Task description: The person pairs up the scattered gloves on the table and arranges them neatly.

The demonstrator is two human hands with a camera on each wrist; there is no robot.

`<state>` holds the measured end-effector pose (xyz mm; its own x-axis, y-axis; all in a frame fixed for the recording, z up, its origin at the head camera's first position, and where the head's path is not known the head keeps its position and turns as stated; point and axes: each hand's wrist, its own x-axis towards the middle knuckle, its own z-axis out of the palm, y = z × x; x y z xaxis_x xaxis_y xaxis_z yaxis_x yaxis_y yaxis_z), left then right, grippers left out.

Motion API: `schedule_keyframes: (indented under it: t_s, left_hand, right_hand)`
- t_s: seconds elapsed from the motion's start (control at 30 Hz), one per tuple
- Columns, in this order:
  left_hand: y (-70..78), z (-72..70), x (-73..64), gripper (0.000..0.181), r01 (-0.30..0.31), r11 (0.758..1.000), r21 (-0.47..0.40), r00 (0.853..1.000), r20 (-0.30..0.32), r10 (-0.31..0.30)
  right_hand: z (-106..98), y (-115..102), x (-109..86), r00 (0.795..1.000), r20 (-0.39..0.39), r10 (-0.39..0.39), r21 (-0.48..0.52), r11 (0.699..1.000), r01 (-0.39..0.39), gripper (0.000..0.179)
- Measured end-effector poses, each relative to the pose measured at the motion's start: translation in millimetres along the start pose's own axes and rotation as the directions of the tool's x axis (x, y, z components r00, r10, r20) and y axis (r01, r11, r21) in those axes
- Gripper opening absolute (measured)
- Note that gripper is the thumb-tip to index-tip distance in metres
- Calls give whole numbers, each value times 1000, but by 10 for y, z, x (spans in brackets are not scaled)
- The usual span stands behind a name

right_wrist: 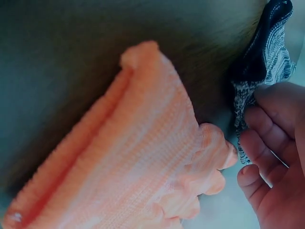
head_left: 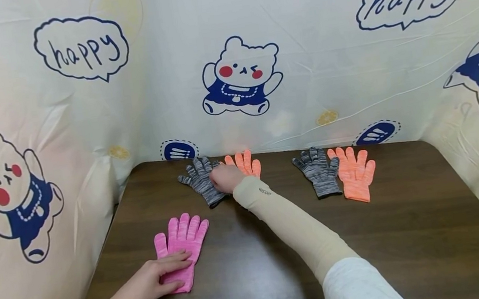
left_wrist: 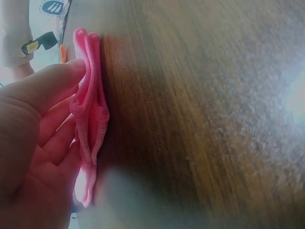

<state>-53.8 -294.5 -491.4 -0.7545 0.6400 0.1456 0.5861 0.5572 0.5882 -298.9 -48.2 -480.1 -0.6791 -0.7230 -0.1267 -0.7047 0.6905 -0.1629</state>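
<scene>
A pink knitted glove [head_left: 186, 242] lies palm-down at the front left, its fingers toward the back. My left hand [head_left: 161, 277] rests across its cuff end, fingers laid out over the fabric. The left wrist view shows the thumb by the cuff opening of the pink glove [left_wrist: 88, 95]. At the back left my right hand [head_left: 226, 177] touches a grey mottled glove [head_left: 203, 183], fingertips at its side in the right wrist view, where its dark cuff [right_wrist: 259, 47] gapes. Partly hidden behind that hand is an orange glove [head_left: 248, 164], large in the right wrist view.
Another grey glove [head_left: 321, 176] and orange glove [head_left: 354, 177] lie side by side, edges overlapping, at the back right. All are on a dark wooden table [head_left: 414, 237]. Cartoon-printed fabric [head_left: 317, 83] encloses its back and sides.
</scene>
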Motion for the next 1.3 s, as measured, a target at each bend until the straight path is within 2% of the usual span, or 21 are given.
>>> schedule_keyframes:
  t_s: [0.17,0.43,0.8,1.0,1.3]
  left_hand:
    - [14,2,14,43,-7,1000,-3,1000,-3,7]
    - [11,7,8,43,-20,1000,6,1000,-10,20]
    - [-10,-11,17,43,-11,1000,17,1000,4,11]
    - [-7,-24,16,43,1,1000,13,1000,6,-1]
    - [42,-48,18,45,55,998,10,998,40,-55]
  right_hand:
    - [-30,-4,-30,1000,0,-21,-17,1000,21,37]
    - [-218,-73,-215,999,-3,-54,74,996,54,16]
    - [-324,0,-527,989,-84,-120,162,978,133,10]
    - [-381,17,-752,977,-141,-161,158,970,183,10]
    - [-458,-11,-1257,950,-228,-215,129,960,248,10]
